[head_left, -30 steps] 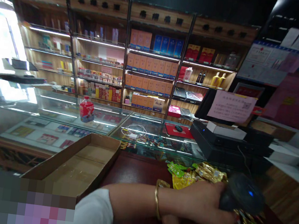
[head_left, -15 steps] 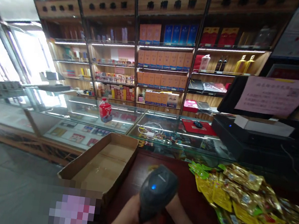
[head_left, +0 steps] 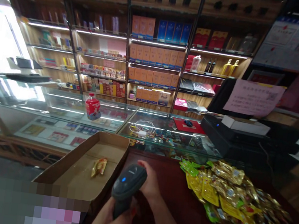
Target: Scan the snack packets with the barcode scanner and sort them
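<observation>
My left hand (head_left: 113, 215) is wrapped around the handle of a dark grey barcode scanner (head_left: 129, 183), which shows a small blue light on top. Just beyond and to the right of the scanner, my right hand (head_left: 150, 182) reaches out over the dark red tabletop, open, its fingers partly hidden by the scanner. A small gold snack packet (head_left: 99, 167) lies in the shallow cardboard box (head_left: 81, 171) at my left. To the right of my hands spreads a heap of gold, yellow and green snack packets (head_left: 227, 190).
Glass display counters (head_left: 65, 99) run behind the table, with a red bottle (head_left: 93, 107) and a white cable (head_left: 143, 127) on top. A black monitor (head_left: 219, 95) carries a pink paper sheet (head_left: 254, 98). Shelves of boxes (head_left: 157, 56) line the wall.
A gold packet now lies in the cardboard box, where none lay before. The scanner has shifted left and lower in view, and my right hand shows more beyond it. My view has turned slightly.
</observation>
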`<state>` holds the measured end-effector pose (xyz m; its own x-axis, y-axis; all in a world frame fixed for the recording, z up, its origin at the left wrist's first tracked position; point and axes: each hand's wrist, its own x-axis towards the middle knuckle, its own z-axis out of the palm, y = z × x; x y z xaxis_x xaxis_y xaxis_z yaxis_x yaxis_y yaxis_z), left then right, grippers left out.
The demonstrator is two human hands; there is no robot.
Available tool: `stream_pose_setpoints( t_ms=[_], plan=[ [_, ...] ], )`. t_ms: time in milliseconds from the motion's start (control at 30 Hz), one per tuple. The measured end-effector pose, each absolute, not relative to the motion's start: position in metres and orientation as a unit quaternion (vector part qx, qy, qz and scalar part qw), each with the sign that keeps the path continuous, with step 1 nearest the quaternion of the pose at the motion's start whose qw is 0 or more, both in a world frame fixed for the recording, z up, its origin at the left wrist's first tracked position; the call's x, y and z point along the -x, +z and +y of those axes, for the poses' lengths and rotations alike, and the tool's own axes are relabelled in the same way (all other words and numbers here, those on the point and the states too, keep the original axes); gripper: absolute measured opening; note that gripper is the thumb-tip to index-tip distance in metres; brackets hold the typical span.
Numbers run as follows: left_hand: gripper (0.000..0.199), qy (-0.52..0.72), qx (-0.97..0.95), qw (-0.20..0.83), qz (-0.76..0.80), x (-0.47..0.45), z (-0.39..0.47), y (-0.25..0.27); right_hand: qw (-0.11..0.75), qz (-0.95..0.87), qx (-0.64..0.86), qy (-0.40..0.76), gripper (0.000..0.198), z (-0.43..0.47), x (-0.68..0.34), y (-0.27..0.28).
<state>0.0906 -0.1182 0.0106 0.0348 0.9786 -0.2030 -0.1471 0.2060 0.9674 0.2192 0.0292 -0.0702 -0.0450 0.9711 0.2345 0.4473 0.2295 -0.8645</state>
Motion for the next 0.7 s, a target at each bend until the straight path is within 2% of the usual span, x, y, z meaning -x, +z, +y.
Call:
stream_pose_setpoints(
  t_ms=[67,167,267,500,600,700],
  plan=[
    [0.038,0.465,-0.413,0.601,0.501,-0.092,-0.113,0.009,0.401,-0.643,0.626,0.185,0.035,0.018,-0.279,-0.073],
    [0.039,0.448,-0.434,0.612,0.486,-0.098,-0.101,0.004,0.334,-0.602,0.725,0.023,0.043,0.008,-0.36,-0.077],
    [0.041,0.433,-0.458,0.615,0.475,-0.117,-0.079,-0.009,0.255,-0.581,0.77,-0.07,0.045,0.016,-0.408,-0.08],
    [0.053,0.457,-0.455,0.665,0.378,-0.178,-0.008,-0.065,0.087,-0.591,0.795,-0.101,0.039,0.064,-0.432,-0.087],
    [0.057,0.474,-0.421,0.686,0.357,-0.181,0.004,-0.087,0.084,-0.601,0.789,-0.098,0.035,0.067,-0.434,-0.086],
    [0.055,0.498,-0.389,0.695,0.343,-0.173,0.006,-0.102,0.112,-0.635,0.759,-0.092,0.02,0.057,-0.429,-0.083]
  ],
)
